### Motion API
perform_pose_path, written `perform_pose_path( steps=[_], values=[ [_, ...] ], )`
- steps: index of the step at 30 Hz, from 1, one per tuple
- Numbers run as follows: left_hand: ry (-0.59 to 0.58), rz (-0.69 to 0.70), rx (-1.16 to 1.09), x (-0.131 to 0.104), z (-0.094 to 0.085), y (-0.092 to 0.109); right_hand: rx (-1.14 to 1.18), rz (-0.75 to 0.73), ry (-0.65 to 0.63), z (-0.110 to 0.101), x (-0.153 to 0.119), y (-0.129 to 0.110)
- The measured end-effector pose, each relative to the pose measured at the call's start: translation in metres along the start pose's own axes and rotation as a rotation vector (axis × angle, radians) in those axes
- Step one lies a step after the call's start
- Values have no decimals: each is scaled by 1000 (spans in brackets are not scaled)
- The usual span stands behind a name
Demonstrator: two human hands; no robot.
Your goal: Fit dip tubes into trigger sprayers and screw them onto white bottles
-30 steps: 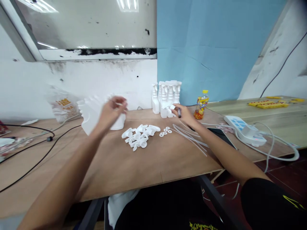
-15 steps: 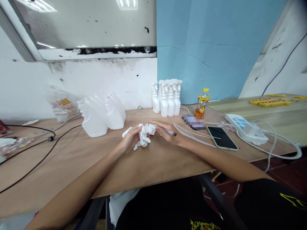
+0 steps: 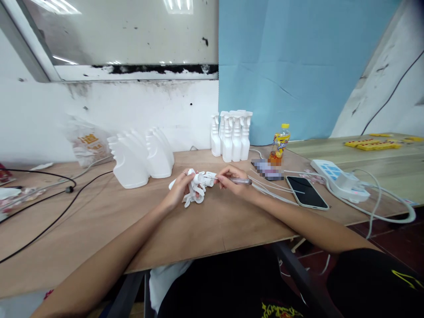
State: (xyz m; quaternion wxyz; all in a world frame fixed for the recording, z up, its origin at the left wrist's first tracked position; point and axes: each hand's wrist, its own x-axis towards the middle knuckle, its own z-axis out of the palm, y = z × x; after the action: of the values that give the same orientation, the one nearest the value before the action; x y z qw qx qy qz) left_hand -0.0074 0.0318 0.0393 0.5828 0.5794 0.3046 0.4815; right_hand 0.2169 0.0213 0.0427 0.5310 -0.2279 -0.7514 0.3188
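Note:
Several white plastic trigger parts (image 3: 195, 192) are bunched in my left hand (image 3: 179, 189), whose fingers are closed round them near the middle of the table. My right hand (image 3: 231, 180) grips a thin tool with a clear handle (image 3: 241, 180). Its slim shaft points left and reaches the white parts at their right end. Whether the tip is inside a part or only against it, I cannot tell.
White bottles without tops (image 3: 132, 165) stand at the left, and several white spray bottles (image 3: 232, 141) at the back. To the right are a drink bottle (image 3: 279, 145), a phone (image 3: 306, 192), white cables and a power strip (image 3: 338, 179). Black cables (image 3: 66, 210) cross the left side.
My right hand has turned, and the tool now lies level with its shaft pointing at the white parts. The white parts have shifted slightly left in my left hand.

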Motion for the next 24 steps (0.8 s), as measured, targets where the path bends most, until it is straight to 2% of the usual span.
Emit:
perform_pose_path(
  steps=[8, 12, 15, 19, 24],
  values=[
    [34, 45, 193, -10, 9, 6, -305, -188, -108, 4, -1, 8],
    [11, 40, 170, -11, 11, 10, -310, -198, -215, -3, 2, 7],
    [-24, 56, 161, -10, 10, 9, -302, -202, -192, -3, 3, 8],
    [-8, 96, 131, -9, 12, 10, -500, -388, -208, 6, 3, 13],
    [-26, 77, 36, -11, 17, 13, -765, -579, -210, 13, 2, 15]
  ],
)
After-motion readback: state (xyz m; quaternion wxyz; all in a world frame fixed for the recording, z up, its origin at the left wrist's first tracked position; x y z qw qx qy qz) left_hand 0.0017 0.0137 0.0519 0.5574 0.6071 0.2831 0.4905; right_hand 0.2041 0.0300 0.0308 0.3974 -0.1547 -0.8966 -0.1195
